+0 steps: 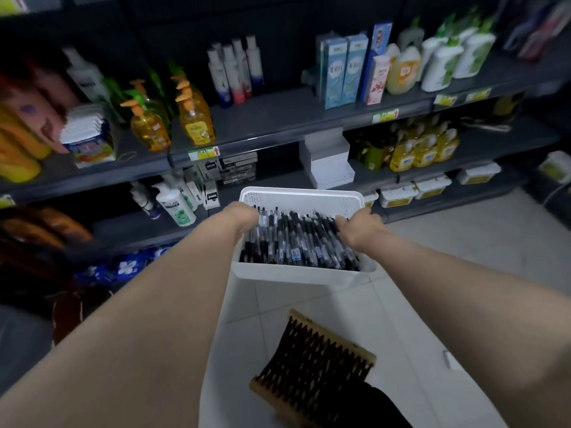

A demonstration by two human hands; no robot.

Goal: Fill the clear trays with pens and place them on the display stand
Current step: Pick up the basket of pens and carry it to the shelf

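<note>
A white basket (296,274) heaped with black pens (296,242) sits at the centre of view. The left hand (244,216) curls over its rim at 9 o'clock, and the right hand (360,223) clamps the rim at 3 o'clock. Dark shelves (278,118) of bottles and boxes span 9 to 2 o'clock. Pale tiled floor (463,257) lies at 4 o'clock, with a woven sandal (312,362) at 6 o'clock.

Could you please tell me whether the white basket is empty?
No, the basket is filled with black pens, held between the left hand and the right hand.
</note>
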